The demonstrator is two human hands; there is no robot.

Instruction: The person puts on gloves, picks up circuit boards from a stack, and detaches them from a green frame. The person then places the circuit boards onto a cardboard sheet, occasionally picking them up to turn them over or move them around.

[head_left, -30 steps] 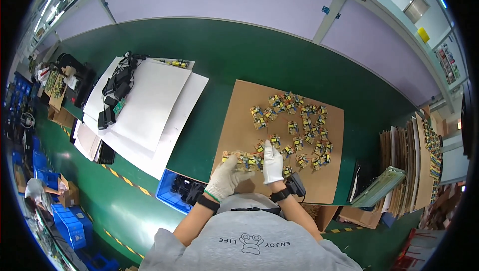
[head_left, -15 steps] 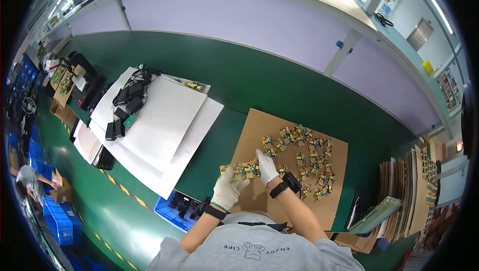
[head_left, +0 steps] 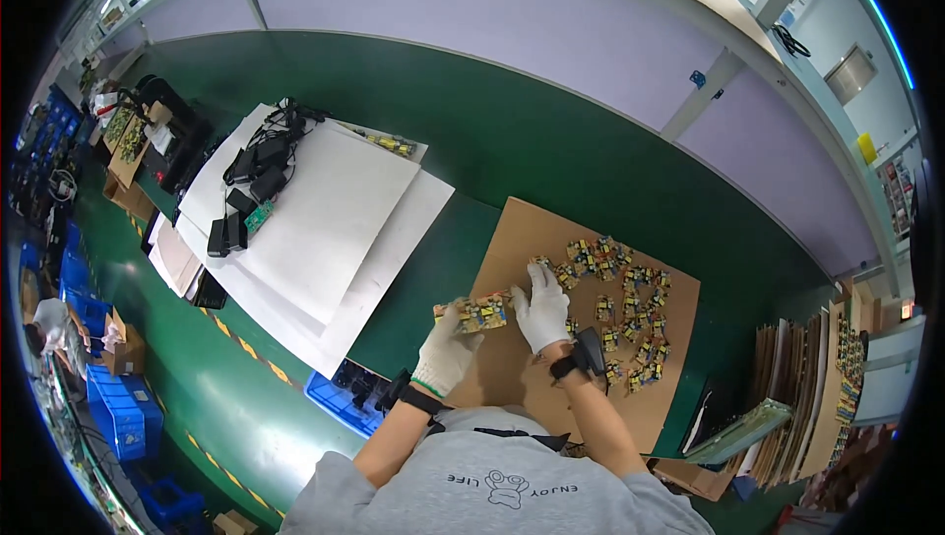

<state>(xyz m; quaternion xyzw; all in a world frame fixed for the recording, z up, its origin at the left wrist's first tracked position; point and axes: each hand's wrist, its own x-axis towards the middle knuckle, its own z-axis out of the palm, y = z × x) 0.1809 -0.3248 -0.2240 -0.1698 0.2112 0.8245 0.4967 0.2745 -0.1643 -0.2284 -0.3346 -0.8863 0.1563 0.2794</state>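
The left hand, in a white knit glove, is closed on a row of yellow-and-brown circuit boards at the centre of the frame. The right hand, also gloved, lies just right of that row; its fingers are spread, with a gap between thumb and forefinger. Its fingertips reach the left edge of the loose circuit boards; whether they touch one, I cannot tell. These boards lie clustered on a brown cardboard sheet, right of centre, on the green worktop. A black device sits by the right wrist. Left of centre, white sheets carry black adapters with tangled cables. A blue bin holding black items stands at lower left of centre.
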